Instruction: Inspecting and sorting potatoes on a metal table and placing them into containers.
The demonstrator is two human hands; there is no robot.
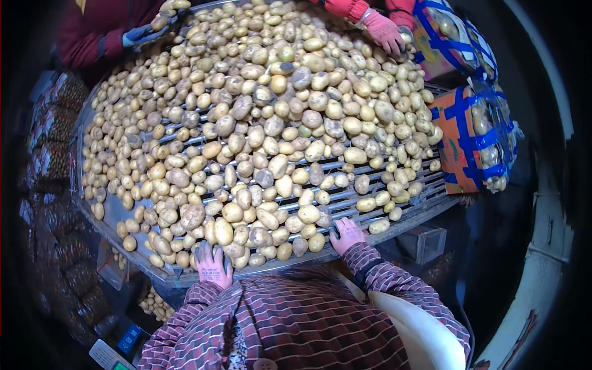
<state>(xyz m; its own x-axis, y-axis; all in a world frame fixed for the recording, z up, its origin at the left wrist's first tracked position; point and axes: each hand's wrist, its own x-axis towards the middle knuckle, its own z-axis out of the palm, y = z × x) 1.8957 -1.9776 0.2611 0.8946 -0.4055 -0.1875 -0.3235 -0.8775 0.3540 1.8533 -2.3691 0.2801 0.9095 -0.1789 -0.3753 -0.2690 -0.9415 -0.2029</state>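
Note:
Potatoes point(277, 166) of mixed sizes, some dark with soil, lie over a slatted metal sorting table point(428, 185). My left hand point(213, 267), in a pink glove with dark fingertips, rests at the table's near edge with its fingers pointing at the potatoes and partly spread; it holds nothing that I can see. My right hand point(347, 235), gloved alike, lies farther right on the near edge, beside the bare slats. Its fingers point forward next to several potatoes, and no potato shows in its grip.
Two co-workers' gloved hands are at the far side, one blue glove point(145, 34) with potatoes, one pink glove point(383, 31) at the right. Blue-taped cardboard boxes point(458, 143) of potatoes stand at the right edge. Filled bags point(58, 127) are stacked at left. A clear bin point(423, 244) sits below the table.

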